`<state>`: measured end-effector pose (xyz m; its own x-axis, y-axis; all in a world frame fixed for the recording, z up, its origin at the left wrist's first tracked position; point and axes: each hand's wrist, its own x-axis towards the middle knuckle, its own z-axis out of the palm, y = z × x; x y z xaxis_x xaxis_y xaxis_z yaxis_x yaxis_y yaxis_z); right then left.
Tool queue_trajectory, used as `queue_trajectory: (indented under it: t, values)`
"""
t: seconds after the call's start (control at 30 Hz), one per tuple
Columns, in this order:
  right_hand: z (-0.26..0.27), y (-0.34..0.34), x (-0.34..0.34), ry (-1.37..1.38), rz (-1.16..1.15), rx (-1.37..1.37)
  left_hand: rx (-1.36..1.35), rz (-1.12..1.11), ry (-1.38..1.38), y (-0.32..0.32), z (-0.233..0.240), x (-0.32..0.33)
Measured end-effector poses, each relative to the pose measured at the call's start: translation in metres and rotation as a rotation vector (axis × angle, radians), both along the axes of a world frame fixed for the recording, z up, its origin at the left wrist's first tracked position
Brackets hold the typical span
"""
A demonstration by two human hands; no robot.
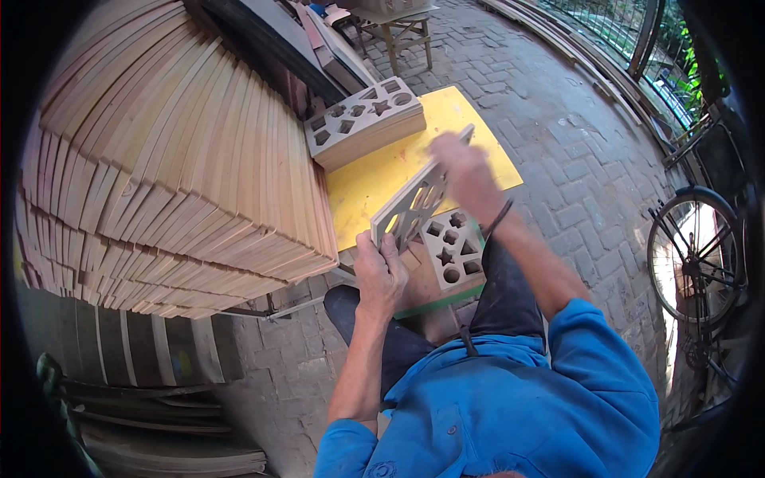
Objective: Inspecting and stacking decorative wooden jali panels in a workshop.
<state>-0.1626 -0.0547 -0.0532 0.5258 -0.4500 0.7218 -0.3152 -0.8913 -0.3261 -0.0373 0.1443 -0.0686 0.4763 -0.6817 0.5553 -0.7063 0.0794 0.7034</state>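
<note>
My left hand (381,269) grips the lower end of a wooden board with cut-out shapes (409,200), fingers on one side and thumb on the other. The board stands on edge, tilted up towards the far right. My right hand (463,170), blurred, is at its upper end; whether it holds the board or something small is not clear. Beyond lies a neat stack of similar cut-out boards (370,128) on a yellow sheet (382,194). Nearer my lap, more cut-out boards (454,254) rest on a green-edged surface (442,303), with star, triangle and round holes showing.
A tall pile of wooden slats (197,161) rises close on the left. A small wooden table (406,36) stands far ahead on the brick paving. A bicycle (693,257) is at the right, and long planks (586,77) lie along the fence.
</note>
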Motion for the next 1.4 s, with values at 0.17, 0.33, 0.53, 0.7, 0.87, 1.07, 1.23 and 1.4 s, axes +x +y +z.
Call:
queue_trajectory:
  t: [0.17, 0.33, 0.53, 0.7, 0.87, 1.07, 1.23, 1.4]
  values:
    - [0.032, 0.081, 0.006, -0.059, 0.261, -0.247, 0.126, 0.005, -0.027, 0.007, -0.017, 0.002]
    - [-0.013, -0.023, -0.009, -0.01, -0.025, -0.006, 0.035, 0.016, 0.031, 0.003, -0.009, -0.008]
    - [0.012, 0.056, 0.008, -0.032, 0.266, -0.245, 0.109, 0.044, 0.076, 0.001, -0.028, 0.008]
    - [-0.028, -0.063, -0.008, 0.052, -0.075, -0.06, 0.069, 0.049, 0.124, -0.005, -0.025, 0.014]
    - [-0.002, 0.021, 0.024, 0.077, 0.086, -0.081, 0.103, 0.079, 0.227, -0.007, -0.028, 0.014]
    - [-0.007, 0.026, 0.014, 0.039, 0.212, -0.165, 0.147, 0.029, 0.197, 0.001, -0.036, 0.002]
    - [0.009, 0.014, 0.008, 0.209, 0.013, -0.071, 0.134, 0.073, 0.116, -0.013, -0.039, -0.001]
    - [0.008, 0.057, 0.018, 0.026, 0.327, -0.293, 0.108, 0.055, 0.132, -0.011, -0.035, 0.002]
